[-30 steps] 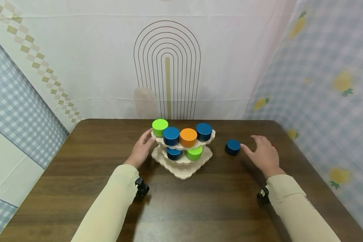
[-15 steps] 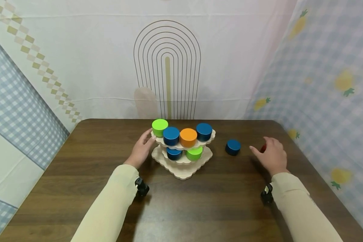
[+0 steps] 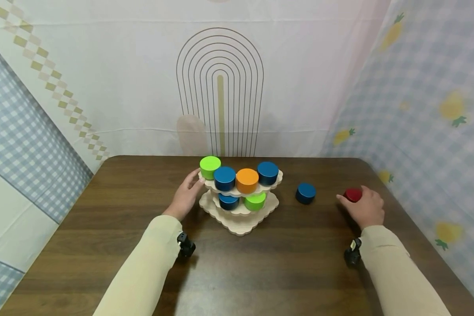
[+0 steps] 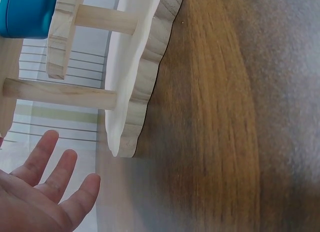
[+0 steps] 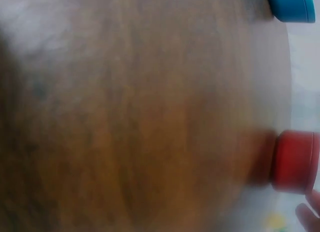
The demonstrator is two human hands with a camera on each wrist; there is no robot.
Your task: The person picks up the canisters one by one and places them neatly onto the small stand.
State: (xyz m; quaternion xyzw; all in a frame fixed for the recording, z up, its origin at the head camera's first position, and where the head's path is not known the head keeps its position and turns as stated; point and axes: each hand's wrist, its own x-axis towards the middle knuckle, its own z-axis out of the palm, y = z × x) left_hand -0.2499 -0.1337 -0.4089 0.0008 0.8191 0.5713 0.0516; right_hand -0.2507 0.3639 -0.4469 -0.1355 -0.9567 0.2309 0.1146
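A pale wooden tiered stand (image 3: 241, 226) with scalloped edges carries thick round discs. Its top tier bears a green disc (image 3: 210, 166), a blue disc (image 3: 224, 178), an orange disc (image 3: 247, 180) and another blue disc (image 3: 267, 173). My left hand (image 3: 184, 196) pinches the top tier's left corner between thumb and forefinger; the other fingers (image 4: 62, 172) spread loosely in the left wrist view. At the right, a red disc (image 3: 352, 195) sits on the table between the thumb and fingers of my right hand (image 3: 366, 210). The thumb stands apart from it.
A loose blue disc (image 3: 306, 193) lies between the stand and the red disc. The middle tier holds a blue disc (image 3: 228, 202) and a green disc (image 3: 255, 202). Patterned cloth (image 3: 300, 79) hangs behind the brown wooden table (image 3: 260, 272).
My right hand has moved right, away from beside the loose blue disc, to around the red disc, which now shows more. The left hand stays at the stand.
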